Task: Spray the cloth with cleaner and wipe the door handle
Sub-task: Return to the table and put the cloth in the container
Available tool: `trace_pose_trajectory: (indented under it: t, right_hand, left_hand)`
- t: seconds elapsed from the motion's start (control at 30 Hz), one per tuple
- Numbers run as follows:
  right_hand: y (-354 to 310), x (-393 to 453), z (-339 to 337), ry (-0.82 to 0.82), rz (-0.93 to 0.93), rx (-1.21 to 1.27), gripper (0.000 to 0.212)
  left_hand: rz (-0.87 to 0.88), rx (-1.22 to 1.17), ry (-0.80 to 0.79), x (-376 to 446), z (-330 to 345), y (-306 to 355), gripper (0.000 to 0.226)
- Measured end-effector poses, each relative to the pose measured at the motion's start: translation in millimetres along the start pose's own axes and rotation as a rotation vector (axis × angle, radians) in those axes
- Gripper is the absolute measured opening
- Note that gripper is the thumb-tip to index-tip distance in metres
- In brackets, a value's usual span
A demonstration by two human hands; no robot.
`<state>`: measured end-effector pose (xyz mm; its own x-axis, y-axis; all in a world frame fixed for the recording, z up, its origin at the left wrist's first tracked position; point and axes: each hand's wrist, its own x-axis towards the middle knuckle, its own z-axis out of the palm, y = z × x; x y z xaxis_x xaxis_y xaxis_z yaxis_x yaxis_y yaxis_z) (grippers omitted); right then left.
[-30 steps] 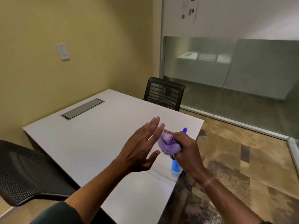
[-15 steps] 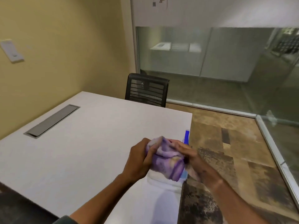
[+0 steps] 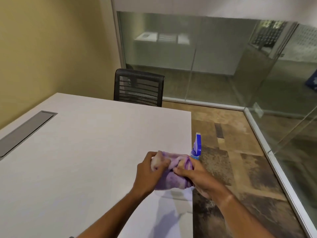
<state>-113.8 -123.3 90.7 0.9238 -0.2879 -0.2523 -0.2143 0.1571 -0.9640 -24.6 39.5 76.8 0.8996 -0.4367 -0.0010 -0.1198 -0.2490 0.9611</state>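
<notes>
Purple, fleecy cloth (image 3: 173, 172) now sits bunched between both your hands above the white bench (image 3: 85, 152); a second ago your left hand (image 3: 149, 170) was open and only your right hand (image 3: 193, 176) gripped it. Both grips are clenched on it, so spraying comes next. Blue spray bottle (image 3: 197, 146) stands just behind, unheld.

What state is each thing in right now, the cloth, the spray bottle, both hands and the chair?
purple cloth: bunched, held above the table edge
left hand: closed on the cloth
right hand: closed on the cloth
spray bottle: upright behind the cloth, not held
black chair: unoccupied, at the table's far side
</notes>
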Motion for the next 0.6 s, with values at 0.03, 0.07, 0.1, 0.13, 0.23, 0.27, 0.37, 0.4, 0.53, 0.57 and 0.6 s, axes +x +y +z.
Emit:
trace_pose_trajectory:
  t: [0.03,0.07,0.1,0.13,0.23,0.27,0.37,0.4,0.53,0.57,0.6]
  right_hand:
    - [1.8,1.7,0.2,-0.014,-0.004,0.025,0.032]
    - [3.9,3.5,0.5,-0.011,-0.006,0.049,0.029]
    - [6.9,5.6,0.4,0.014,-0.006,0.064,0.024]
    - [9.7,7.5,0.3,0.063,-0.004,0.066,0.02]
    - [18.4,12.9,-1.6,0.223,0.046,0.014,0.017]
    - [20.6,14.5,-2.7,0.258,0.067,-0.003,0.016]
    - [25.1,19.9,-6.5,0.312,0.093,-0.088,0.013]
    - [25.5,22.3,-7.4,0.313,0.093,-0.136,0.012]
    - [25.9,32.9,-3.4,0.307,0.017,-0.536,0.017]
    - [25.5,34.8,0.5,0.296,-0.022,-0.631,0.02]
    - [25.3,37.3,5.2,0.277,-0.055,-0.714,0.022]
  left_hand:
    - [0.003,0.011,0.019,1.1,1.9,-3.3,0.028]
    - [-0.003,0.024,0.044,1.9,3.9,-7.3,0.025]
    - [-0.013,0.03,0.075,2.4,5.8,-11.0,0.025]
    - [-0.025,0.031,0.102,2.5,7.6,-15.1,0.026]
    - [-0.058,0.053,0.155,2.0,15.8,-23.8,0.026]
    - [-0.073,0.06,0.164,2.1,18.8,-26.8,0.025]
    - [-0.121,0.076,0.17,1.8,25.9,-35.6,0.025]
    - [-0.141,0.075,0.159,2.0,27.8,-38.3,0.026]
    - [-0.217,0.082,0.121,0.7,30.1,-48.2,0.03]
    - [-0.225,0.088,0.119,-0.3,29.9,-50.9,0.03]
    - [-0.233,0.102,0.113,-1.1,29.1,-54.1,0.03]
